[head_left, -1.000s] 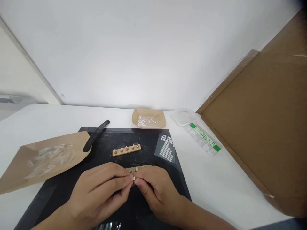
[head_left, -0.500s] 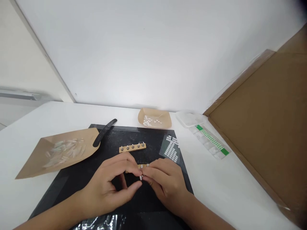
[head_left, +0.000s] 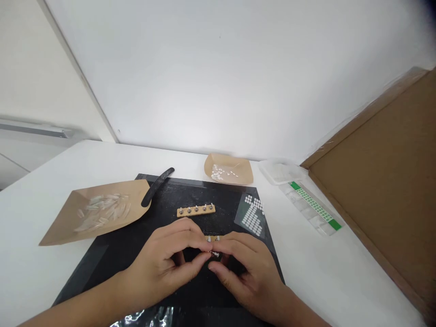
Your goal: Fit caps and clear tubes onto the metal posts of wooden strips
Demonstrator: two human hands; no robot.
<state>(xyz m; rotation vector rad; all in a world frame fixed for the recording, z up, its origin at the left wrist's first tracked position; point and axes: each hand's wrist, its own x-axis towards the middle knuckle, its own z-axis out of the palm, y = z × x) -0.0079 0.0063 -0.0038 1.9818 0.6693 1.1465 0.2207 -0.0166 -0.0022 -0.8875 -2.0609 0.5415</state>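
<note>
My left hand (head_left: 170, 259) is closed, thumb and forefinger pinching a small piece with a silver, knobbed metal end (head_left: 215, 254) that sticks out to the right. Most of this piece is hidden by the fingertips. My right hand (head_left: 247, 263) has its forefinger against the pinch, while its thumb lies lower, apart from the forefinger. Just behind the fingers, a wooden strip with small pegs (head_left: 213, 238) shows in part. Farther back lies a second wooden strip (head_left: 196, 211) carrying several metal bases with upright white pegs.
A black mat (head_left: 160, 200) covers the work area. At left, a cardboard tray (head_left: 64, 218) holds clear nail tips, with a curved black nail file (head_left: 158, 186) on its edge. Another cardboard tray (head_left: 243, 170) holds white bits. A sheet of white ovals (head_left: 252, 215) and a green-labelled plastic case (head_left: 315, 206) lie right.
My right thumb has parted from its forefinger, and the silver end now shows between them. My left fingertips have closed together on the piece. The whole view has shifted slightly.
</note>
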